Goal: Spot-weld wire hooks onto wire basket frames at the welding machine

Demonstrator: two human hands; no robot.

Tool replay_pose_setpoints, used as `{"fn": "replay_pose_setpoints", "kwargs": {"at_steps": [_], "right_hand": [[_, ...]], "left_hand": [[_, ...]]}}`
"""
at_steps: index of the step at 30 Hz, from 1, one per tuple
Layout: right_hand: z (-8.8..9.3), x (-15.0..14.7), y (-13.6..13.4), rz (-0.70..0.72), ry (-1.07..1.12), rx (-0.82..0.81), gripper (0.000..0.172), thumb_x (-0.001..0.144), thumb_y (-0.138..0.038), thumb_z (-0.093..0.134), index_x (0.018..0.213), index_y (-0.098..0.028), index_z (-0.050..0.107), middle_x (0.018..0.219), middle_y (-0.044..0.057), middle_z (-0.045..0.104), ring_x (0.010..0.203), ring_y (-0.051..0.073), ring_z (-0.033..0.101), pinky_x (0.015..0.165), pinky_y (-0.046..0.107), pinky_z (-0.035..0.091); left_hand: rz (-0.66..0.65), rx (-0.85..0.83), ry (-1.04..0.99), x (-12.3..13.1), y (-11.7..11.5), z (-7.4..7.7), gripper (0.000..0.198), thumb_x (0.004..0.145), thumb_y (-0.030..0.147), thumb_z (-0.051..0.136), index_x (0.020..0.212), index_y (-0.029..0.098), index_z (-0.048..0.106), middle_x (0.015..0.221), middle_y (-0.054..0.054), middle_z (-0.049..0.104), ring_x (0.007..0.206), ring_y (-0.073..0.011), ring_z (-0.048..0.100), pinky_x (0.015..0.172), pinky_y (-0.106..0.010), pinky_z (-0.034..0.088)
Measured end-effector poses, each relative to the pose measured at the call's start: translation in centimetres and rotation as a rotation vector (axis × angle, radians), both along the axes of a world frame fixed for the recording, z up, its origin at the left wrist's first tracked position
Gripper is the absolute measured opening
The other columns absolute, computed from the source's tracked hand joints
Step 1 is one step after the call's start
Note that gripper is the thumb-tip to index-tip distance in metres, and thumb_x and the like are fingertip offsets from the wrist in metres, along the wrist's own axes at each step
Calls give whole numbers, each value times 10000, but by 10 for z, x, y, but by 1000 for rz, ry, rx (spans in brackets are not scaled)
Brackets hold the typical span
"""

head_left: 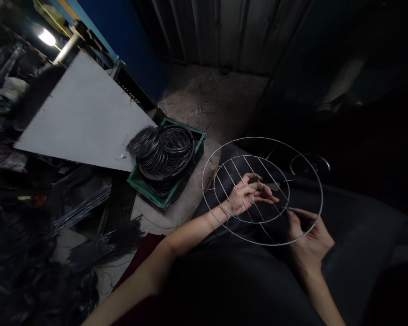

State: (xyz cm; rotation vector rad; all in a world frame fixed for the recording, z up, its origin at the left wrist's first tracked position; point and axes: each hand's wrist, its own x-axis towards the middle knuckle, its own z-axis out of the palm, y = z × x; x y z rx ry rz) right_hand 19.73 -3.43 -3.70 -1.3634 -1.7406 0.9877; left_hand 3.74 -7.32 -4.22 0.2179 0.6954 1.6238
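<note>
A round wire rack, with a large outer ring, a smaller inner ring and several straight cross wires, is held tilted over my lap. My right hand grips its right side, with the thumb and fingers pinched at the wire near the inner ring. Behind the cross wires, my left hand shows through the rack. Its fingers are apart and loosely bent, and it does not appear to hold anything. Dark cloth covers my legs under both hands.
Left of my lap, a green crate on the floor holds piled wire rings. A pale board stands slanted beside it. Bundles of metal rods lie at left. More wire pieces lie on the floor near the corrugated wall.
</note>
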Motion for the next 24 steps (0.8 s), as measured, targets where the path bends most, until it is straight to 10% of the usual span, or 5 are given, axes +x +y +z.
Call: {"fn": "replay_pose_setpoints", "kwargs": {"at_steps": [24], "right_hand": [[-10,19,15,38,35,-319,517,691,-481,672,1107,-179,624,994,75,676,903,219,639,890,412,476]], "left_hand": [[99,16,59,-49,-12,8,528,631,256,605,1133,195,451,946,-70,625,863,-259,664,800,-389,476]]}}
